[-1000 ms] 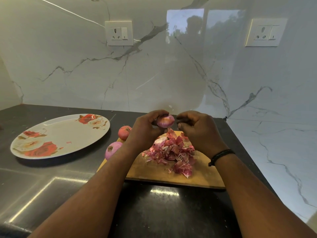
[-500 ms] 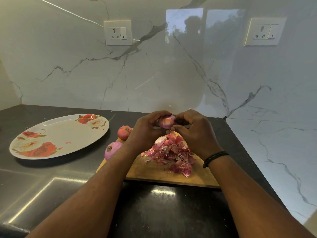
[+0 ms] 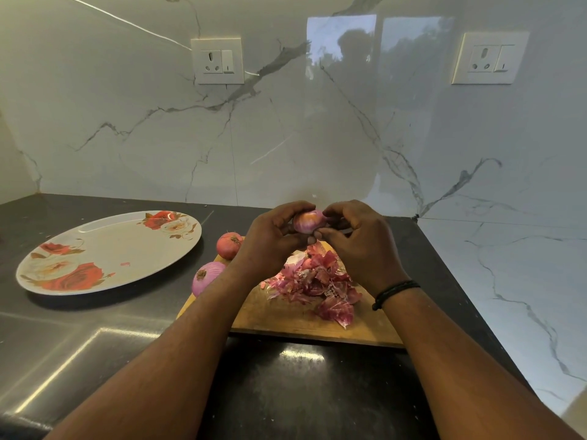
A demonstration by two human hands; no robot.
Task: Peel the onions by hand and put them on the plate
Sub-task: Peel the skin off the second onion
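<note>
At the left of the frame a rose-patterned oval plate (image 3: 108,252) lies on the dark surface (image 3: 95,344), and just right of it two onions, one reddish (image 3: 228,245) and one purple (image 3: 208,277), sit at the left edge of a wooden cutting board (image 3: 286,319). In the centre, above a heap of onion skins (image 3: 317,281) on the board, the left hand (image 3: 270,239) curls round a small onion (image 3: 308,221). The right hand (image 3: 359,246) pinches at that onion's right side with thumb and fingertips.

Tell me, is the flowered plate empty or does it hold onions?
No onions: the flowered plate shows only a small pink scrap.
</note>
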